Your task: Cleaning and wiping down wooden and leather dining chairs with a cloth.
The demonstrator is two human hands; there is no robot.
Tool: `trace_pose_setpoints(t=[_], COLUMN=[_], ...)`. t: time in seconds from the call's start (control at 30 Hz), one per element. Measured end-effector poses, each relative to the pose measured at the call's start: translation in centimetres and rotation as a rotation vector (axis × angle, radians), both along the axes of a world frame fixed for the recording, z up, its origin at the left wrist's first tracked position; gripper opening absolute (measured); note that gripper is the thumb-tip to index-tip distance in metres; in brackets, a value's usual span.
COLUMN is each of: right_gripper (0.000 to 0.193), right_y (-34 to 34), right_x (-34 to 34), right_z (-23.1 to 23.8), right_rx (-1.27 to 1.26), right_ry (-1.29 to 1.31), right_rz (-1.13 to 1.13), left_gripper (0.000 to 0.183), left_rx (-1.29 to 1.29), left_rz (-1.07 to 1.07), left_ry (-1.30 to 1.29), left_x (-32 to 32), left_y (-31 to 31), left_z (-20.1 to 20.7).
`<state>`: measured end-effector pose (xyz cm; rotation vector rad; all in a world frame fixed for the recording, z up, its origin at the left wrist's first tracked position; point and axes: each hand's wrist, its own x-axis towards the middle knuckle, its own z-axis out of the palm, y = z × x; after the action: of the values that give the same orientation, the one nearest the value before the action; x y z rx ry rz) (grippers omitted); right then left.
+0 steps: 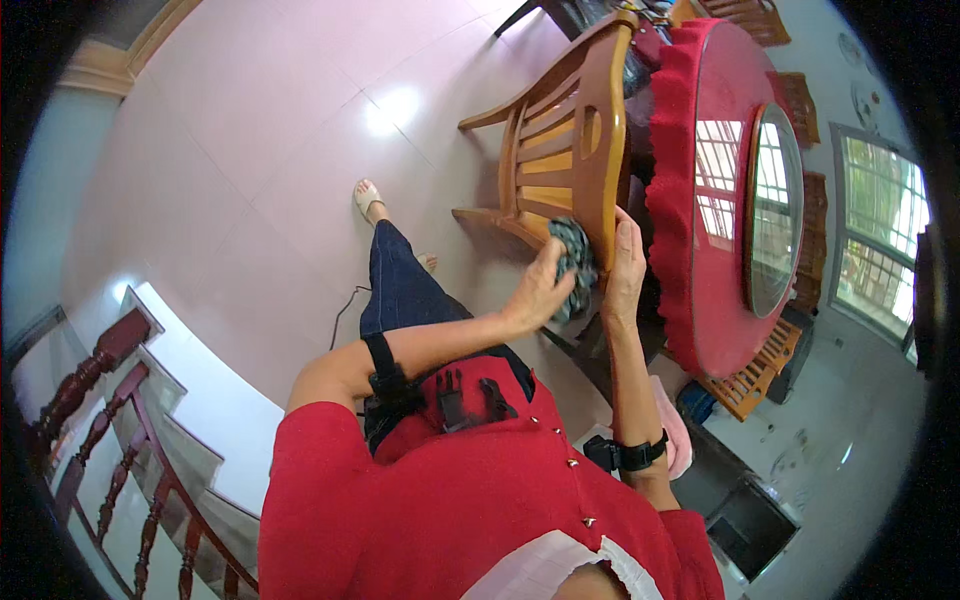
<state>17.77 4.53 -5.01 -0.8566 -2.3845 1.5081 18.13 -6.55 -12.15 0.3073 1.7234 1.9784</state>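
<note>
A crumpled dark green and grey patterned cloth (572,268) is bunched in my left hand (540,290), whose fingers are closed on it. The cloth presses against the near end of a wooden chair's (612,130) slatted back. My right hand (625,268) grips the end of the chair's top rail, just right of the cloth; part of its fingers is hidden behind the wood. The chair stands on the floor beside a round table, its back toward me.
The round table (715,290) has a red scalloped cover and a glass turntable (778,215). Several wooden chairs surround it. A staircase with a dark wooden railing (150,430) is at the lower left. A thin black cable (345,308) crosses the tiled floor (270,140).
</note>
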Motion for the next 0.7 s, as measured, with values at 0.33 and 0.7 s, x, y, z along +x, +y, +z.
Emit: trace_pose_setpoints(t=[0.33, 0.7], right_gripper=[0.04, 0.034], right_y=[-0.9, -1.8], right_x=[-0.6, -0.6], right_z=[1.1, 1.7], right_rx=[0.075, 0.102], right_ry=[0.001, -0.031], right_rz=[-0.012, -0.027], left_gripper=[0.027, 0.032], left_rx=[-0.244, -0.298], left_rz=[0.331, 0.162], left_ry=[-0.501, -0.538], left_x=[1.7, 0.8], left_y=[6.6, 6.2], left_z=[-11.3, -11.7])
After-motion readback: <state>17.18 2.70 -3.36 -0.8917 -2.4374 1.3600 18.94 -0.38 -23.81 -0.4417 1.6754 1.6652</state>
